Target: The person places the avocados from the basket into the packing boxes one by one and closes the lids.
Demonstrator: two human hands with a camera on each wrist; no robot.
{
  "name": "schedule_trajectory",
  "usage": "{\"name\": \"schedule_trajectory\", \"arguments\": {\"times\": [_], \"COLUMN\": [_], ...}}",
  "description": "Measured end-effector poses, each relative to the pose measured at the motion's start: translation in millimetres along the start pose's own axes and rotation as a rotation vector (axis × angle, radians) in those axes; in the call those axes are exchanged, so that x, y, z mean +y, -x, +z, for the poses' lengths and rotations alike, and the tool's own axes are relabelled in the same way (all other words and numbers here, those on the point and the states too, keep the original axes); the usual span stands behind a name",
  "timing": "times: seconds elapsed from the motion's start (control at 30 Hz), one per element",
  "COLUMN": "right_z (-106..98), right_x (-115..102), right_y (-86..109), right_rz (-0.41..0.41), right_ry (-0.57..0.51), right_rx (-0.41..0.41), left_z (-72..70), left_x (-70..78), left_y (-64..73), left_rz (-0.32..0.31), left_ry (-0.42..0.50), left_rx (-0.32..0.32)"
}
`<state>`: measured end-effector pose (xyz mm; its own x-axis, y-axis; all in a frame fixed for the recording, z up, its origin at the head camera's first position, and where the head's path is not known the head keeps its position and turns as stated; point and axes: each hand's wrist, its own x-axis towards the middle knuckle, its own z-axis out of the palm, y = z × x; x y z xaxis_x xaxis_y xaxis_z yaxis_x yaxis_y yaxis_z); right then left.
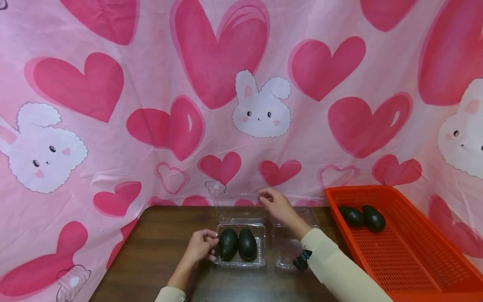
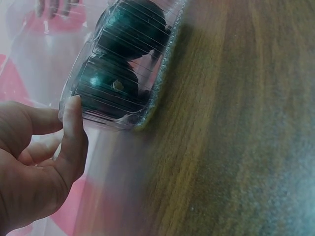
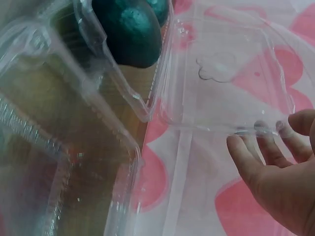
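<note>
A clear plastic clamshell container (image 1: pixel 241 263) stands on the table with its lid (image 1: pixel 237 205) raised at the back. Two dark green avocados (image 1: pixel 228 244) lie side by side in its base. My left hand (image 1: pixel 201 245) is at the container's left side; in the left wrist view its thumb and a finger (image 2: pixel 74 115) pinch the edge by the near avocado (image 2: pixel 106 86). My right hand (image 1: pixel 277 205) holds the raised lid (image 3: pixel 221 78) at its right edge, fingertips and thumb close around the corner in the right wrist view.
Another open clear container (image 1: pixel 286 247) stands just right, partly under my right forearm. An orange-red plastic basket (image 1: pixel 400 260) at the right holds two avocados (image 1: pixel 373 218). A pink cloth (image 1: pixel 226 147) with hearts and rabbits hangs behind the brown wooden table (image 1: pixel 162 239).
</note>
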<state>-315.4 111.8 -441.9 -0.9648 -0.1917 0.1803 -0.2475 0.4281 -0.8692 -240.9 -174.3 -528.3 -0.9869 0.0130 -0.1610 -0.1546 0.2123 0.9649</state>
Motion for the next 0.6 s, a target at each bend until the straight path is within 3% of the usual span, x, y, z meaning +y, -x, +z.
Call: {"name": "schedule_trajectory", "arguments": {"times": [0.3, 0.6], "right_z": [-9.9, -13.8], "right_x": [-1.3, -2.6], "right_y": [15.9, 31.8], "right_rz": [-0.221, -0.385], "right_ry": [0.252, 0.354], "right_rx": [-0.098, -0.125], "left_z": [0.3, 0.6], "left_x": [-2.2, -2.8], "left_y": [-0.5, -1.1], "left_rz": [0.01, 0.001], "left_ry": [0.014, 0.016], "left_rx": [0.002, -0.007]}}
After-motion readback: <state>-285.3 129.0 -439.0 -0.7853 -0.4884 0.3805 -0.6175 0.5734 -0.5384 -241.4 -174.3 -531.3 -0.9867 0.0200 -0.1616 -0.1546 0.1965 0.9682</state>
